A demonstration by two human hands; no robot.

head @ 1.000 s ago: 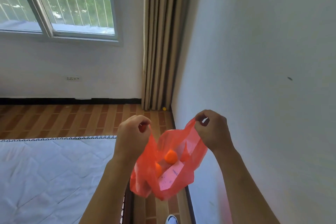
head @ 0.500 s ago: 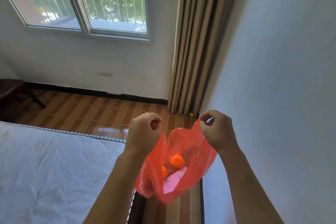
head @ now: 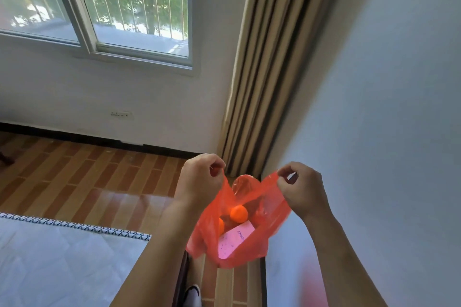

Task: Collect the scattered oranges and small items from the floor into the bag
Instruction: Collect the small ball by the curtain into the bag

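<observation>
A person stands in the corner of a room, holding a thin red plastic bag (head: pixel 239 229) in the air in front of them, above a strip of wooden floor (head: pixel 82 182) between a bed (head: pixel 62 264) and the wall. The left hand (head: pixel 202 179) pinches the bag's left rim between thumb and fingers; the right hand (head: pixel 301 189) pinches the right rim the same way, stretching the mouth open. Inside lie one orange (head: pixel 239 213), part of a second (head: pixel 221 225), and a small pink box (head: pixel 235 238). The bag looks light, soft and slippery, likely to sag or tear, so gripping its rim or handles seems safest.
</observation>
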